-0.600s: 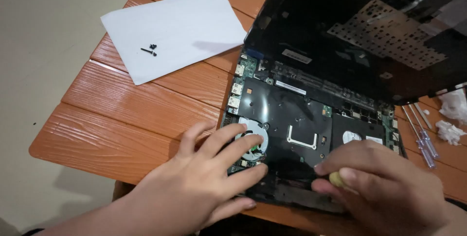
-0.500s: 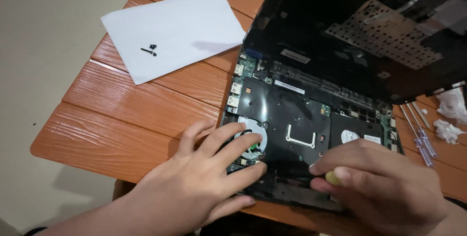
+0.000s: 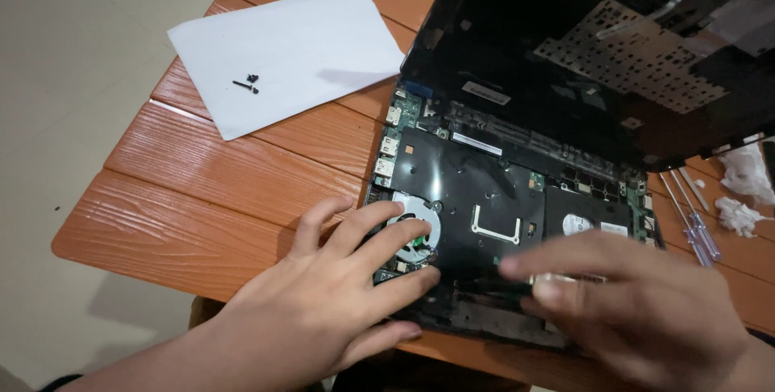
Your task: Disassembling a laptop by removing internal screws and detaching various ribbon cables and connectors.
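My left hand (image 3: pixel 339 295) lies spread across the opened laptop (image 3: pixel 500 230) at the desk's (image 3: pixel 210 198) near edge, fingertips by the cooling fan (image 3: pixel 416 230), while my blurred right hand (image 3: pixel 630 303), grip unreadable, could scrape the bare board.

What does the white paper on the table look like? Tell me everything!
The white paper is a plain rectangular sheet, lying flat and turned at an angle on the orange wooden table, near its far left corner. A few small black screws rest on its left part. Its right corner reaches close to the opened laptop, whose raised lid casts a faint shadow there. Neither hand touches it.
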